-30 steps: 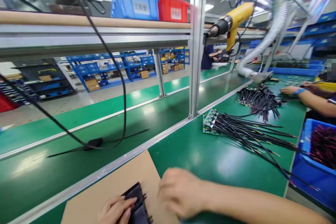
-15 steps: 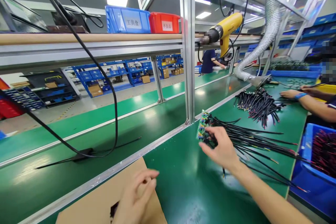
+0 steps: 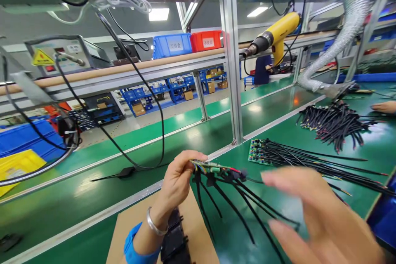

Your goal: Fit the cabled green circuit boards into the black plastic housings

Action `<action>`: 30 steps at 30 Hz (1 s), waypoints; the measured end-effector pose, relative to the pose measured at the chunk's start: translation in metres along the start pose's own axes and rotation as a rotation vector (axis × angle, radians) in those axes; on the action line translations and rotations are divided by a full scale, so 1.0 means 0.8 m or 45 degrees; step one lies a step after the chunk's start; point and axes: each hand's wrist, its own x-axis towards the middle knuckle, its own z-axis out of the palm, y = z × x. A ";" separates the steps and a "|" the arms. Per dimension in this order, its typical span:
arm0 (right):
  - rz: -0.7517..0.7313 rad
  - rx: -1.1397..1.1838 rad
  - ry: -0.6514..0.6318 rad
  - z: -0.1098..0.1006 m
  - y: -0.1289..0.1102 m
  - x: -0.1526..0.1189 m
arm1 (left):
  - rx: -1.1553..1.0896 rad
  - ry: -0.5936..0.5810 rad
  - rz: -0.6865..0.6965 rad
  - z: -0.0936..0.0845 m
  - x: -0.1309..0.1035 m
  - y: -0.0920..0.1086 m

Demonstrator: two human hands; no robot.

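My left hand point(image 3: 177, 179), with a metal bangle and a blue wristband, pinches one end of a green circuit board point(image 3: 216, 168). Black cables point(image 3: 244, 225) hang from that board over the green bench. Close to the camera at lower right is my right hand point(image 3: 328, 214), blurred, its thumb and fingers spread apart with nothing between them. Below my left forearm, black plastic cases point(image 3: 175, 241) rest on a sheet of cardboard point(image 3: 123, 231). Farther right, more circuit boards point(image 3: 259, 152) lie on the bench, their black cables trailing rightward.
A pile of short black cables point(image 3: 337, 123) lies at right, near a co-worker's hand point(image 3: 385, 107). A yellow heat gun point(image 3: 275, 37) hangs beside the metal post point(image 3: 231, 57). A looped black cord point(image 3: 162, 132) dangles at left. Blue point(image 3: 171, 45) and red bins point(image 3: 206, 41) stand on the shelf.
The view has swung left. My left hand, empty before, now grips a circuit board with cables. My right hand has left the boards on the bench and come nearer the camera.
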 end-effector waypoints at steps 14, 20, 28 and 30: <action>0.413 0.698 -0.888 0.083 0.030 0.065 | -0.400 0.342 0.033 -0.013 -0.030 -0.013; 0.326 0.288 -0.610 0.084 -0.003 0.094 | -0.476 0.333 -0.141 -0.021 -0.039 -0.009; 0.246 -0.160 -0.683 0.086 -0.041 0.132 | -0.454 0.290 -0.189 0.035 -0.065 0.008; 0.337 0.039 -0.896 0.079 -0.050 0.142 | -0.402 0.463 -0.222 0.034 -0.060 0.008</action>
